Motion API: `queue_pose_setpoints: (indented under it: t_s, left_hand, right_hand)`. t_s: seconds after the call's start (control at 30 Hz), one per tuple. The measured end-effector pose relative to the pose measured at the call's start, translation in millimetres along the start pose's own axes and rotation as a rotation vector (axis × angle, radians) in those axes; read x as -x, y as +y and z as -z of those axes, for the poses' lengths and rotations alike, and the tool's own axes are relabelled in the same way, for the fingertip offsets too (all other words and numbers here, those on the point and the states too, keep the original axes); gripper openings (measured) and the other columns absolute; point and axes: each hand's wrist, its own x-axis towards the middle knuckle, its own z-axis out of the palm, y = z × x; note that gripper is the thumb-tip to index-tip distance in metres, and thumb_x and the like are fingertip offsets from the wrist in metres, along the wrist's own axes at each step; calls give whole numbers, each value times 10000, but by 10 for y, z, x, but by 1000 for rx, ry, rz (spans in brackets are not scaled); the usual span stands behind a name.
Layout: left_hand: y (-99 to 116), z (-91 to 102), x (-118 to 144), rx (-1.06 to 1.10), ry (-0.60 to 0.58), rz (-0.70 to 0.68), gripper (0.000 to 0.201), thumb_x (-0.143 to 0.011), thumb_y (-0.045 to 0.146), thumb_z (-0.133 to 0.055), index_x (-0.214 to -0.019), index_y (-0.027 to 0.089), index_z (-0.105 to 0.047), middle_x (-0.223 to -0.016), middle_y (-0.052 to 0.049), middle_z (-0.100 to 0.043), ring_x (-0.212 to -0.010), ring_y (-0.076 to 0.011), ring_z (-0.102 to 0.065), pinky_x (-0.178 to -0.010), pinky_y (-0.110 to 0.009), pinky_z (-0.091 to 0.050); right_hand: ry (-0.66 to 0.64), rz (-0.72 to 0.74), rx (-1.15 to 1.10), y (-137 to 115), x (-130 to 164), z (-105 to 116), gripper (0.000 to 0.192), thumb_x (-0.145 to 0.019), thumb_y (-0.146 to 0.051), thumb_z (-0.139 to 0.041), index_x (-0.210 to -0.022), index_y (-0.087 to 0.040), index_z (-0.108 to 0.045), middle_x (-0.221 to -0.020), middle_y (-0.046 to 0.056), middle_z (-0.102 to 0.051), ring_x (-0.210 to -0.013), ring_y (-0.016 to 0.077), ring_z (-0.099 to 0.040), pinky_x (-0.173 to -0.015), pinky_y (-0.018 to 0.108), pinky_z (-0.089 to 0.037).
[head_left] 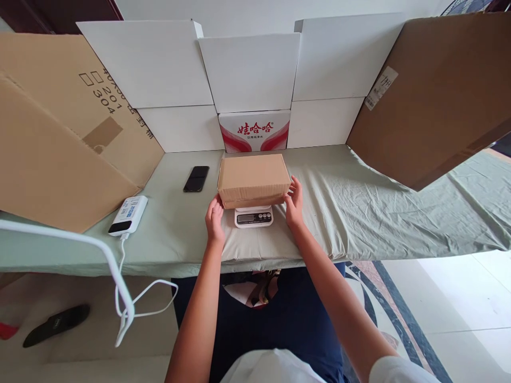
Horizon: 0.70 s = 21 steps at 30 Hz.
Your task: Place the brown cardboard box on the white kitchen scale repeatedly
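A closed brown cardboard box (254, 178) sits over a small white digital scale (254, 217), whose display and buttons show in front of it. My left hand (215, 219) is at the box's lower left corner, its fingers partly behind the edge. At the lower right corner, my right hand (294, 203) rests its fingers against the side. Between them the hands hold the box from both sides. The scale's plate is hidden beneath the box.
A black phone (196, 178) lies left of the box. Further left a white power bank (128, 215) trails a white cable (120, 266). White boxes (251, 72) line the back of the green cloth (171, 223). Large cardboard boxes (435, 96) stand at both sides.
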Motion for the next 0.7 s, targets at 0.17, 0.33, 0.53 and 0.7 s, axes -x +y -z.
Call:
queue_pose_setpoints:
  t_s: [0.17, 0.33, 0.53, 0.7]
  left_hand:
    - [-21, 17, -10, -9, -9, -3, 788, -855, 757, -660, -1398, 188, -698, -1517, -209, -626, -1480, -346, -543, -1232, -462, -439]
    - [-39, 30, -24, -4, -5, -3, 785, -851, 759, -660, -1391, 190, -701, -1517, -207, -627, -1484, -344, -539, -1237, -465, -433]
    - [-65, 34, -32, -23, -6, 4, 752, -884, 748, -622, -1398, 204, -696, -1510, -200, -634, -1479, -339, -545, -1231, -471, -439]
    - [-81, 45, -35, -39, -18, -2, 745, -899, 743, -598, -1412, 210, -689, -1512, -199, -631, -1480, -339, -544, -1229, -474, -438]
  right_hand:
    - [-11, -14, -16, 11, -6, 2, 578, -951, -528, -562, -1501, -369, -479, -1343, 82, -590, -1248, 288, -576, -1042, 507, -542]
    - [-21, -20, -26, 1, -9, -5, 563, -948, -541, -570, -1475, -355, -505, -1352, 84, -599, -1226, 285, -590, -1024, 494, -541]
    - [-11, -31, -23, -23, -13, -1, 556, -953, -563, -574, -1457, -334, -523, -1339, 85, -617, -1222, 282, -598, -1030, 481, -541]
    - [-9, -39, -17, -18, -13, -4, 511, -958, -564, -563, -1414, -335, -554, -1326, 82, -623, -1200, 280, -614, -1014, 473, -547]
